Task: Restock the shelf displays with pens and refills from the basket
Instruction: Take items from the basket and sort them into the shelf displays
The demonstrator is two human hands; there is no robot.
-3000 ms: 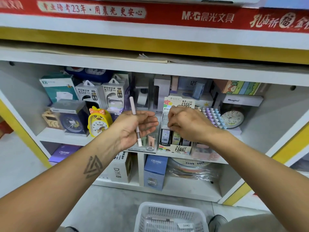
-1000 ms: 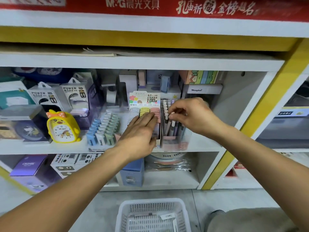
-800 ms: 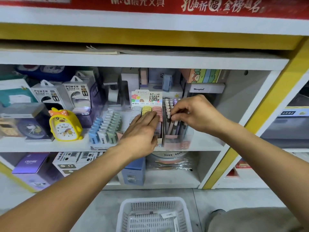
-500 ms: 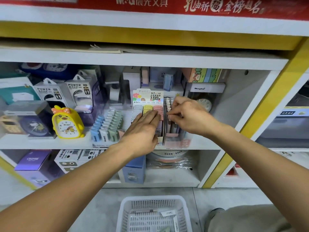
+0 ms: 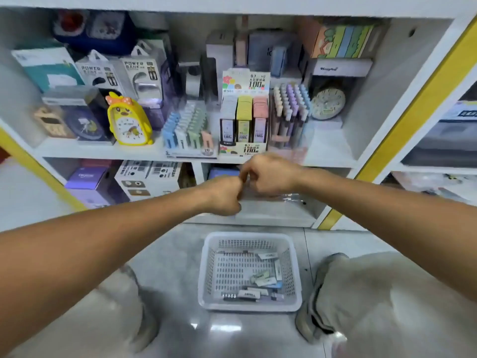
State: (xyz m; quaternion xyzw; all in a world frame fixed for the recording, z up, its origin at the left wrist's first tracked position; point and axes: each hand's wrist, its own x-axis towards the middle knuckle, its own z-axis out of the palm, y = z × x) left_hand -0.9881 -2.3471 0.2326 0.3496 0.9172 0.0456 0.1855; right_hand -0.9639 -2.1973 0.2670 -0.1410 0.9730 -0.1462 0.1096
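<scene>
Currently your hands hover between shelf and basket, both in front of the lower shelf edge. Your left hand [image 5: 224, 196] has its fingers curled; your right hand [image 5: 268, 174] likewise, knuckles touching the left. Whether either pinches something small, you cannot tell from this view.

Progress, as a judgement: the pen display [image 5: 290, 112] on the shelf [image 5: 103, 151] looks well filled, pastel caps in close rows. The refill box [image 5: 244, 117] just left of it shows three full columns: grey, yellow, pink. The eraser rack [image 5: 187, 127] further left also appears stocked.

Remaining: the white basket [image 5: 206, 267] on the floor between your knees holds a small loose pile at its near right corner, mostly small white and pale packets plus one dark pen [image 5: 240, 298]. Restocking is likely late-stage, not finished.
</scene>
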